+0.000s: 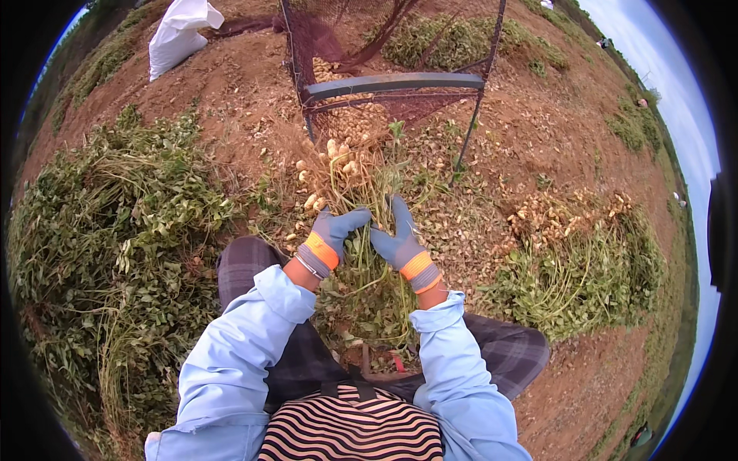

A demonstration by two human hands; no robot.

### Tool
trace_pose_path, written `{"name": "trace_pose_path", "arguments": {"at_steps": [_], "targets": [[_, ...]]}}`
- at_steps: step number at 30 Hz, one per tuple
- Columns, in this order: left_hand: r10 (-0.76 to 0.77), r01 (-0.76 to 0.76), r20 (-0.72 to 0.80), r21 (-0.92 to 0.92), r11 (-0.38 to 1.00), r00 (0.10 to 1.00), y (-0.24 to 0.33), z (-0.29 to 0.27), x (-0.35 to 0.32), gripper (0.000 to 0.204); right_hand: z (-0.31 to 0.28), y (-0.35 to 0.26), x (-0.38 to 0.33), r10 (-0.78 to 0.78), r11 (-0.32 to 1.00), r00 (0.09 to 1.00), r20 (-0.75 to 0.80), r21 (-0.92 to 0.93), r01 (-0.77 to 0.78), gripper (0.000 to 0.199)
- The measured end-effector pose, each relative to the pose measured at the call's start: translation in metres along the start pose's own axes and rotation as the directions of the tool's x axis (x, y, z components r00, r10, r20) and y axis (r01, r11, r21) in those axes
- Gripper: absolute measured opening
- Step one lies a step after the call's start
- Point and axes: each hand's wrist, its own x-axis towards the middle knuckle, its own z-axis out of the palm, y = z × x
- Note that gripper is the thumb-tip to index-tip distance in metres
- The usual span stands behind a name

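Note:
Both my hands wear blue-grey gloves with orange bands at the cuffs. Between them is a bunch of peanut plants (372,192), its roots and pale pods (342,157) pointing away from me toward the frame. My left hand (335,230) grips the bunch from the left side. From the right side my right hand (398,237) closes on the same stems, a finger stretched upward along them. The leafy ends (367,280) hang toward my lap. Just beyond the pods stands a dark metal frame with a curved crossbar (392,84) and maroon netting (440,106).
Loose peanuts (350,121) are heaped under and behind the crossbar. A big pile of leafy plants (115,223) lies at my left. More peanut plants with pods (576,269) lie at my right. A white sack (181,38) stands on the reddish soil at the far left.

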Motion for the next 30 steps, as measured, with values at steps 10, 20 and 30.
{"name": "trace_pose_path", "arguments": {"at_steps": [10, 20, 30], "targets": [[-0.029, 0.012, -0.122, -0.142, 0.990, 0.992, 0.015, 0.004, -0.008, 0.029, -0.020, -0.060, 0.002, 0.365, 0.692, 0.812, 0.456, 0.451, -0.564, 0.075], [-0.164, 0.166, 0.031, -0.289, 0.943, 0.986, 0.007, 0.005, -0.006, 0.029, 0.031, -0.041, -0.036, 0.321, 0.777, 0.892, 0.317, 0.451, -0.439, 0.071], [-0.153, 0.162, -0.148, 0.051, 0.985, 0.977, -0.008, 0.009, 0.003, 0.033, 0.024, -0.048, -0.032, 0.585, 0.787, 0.742, 0.327, -0.005, -0.617, 0.071]]}}
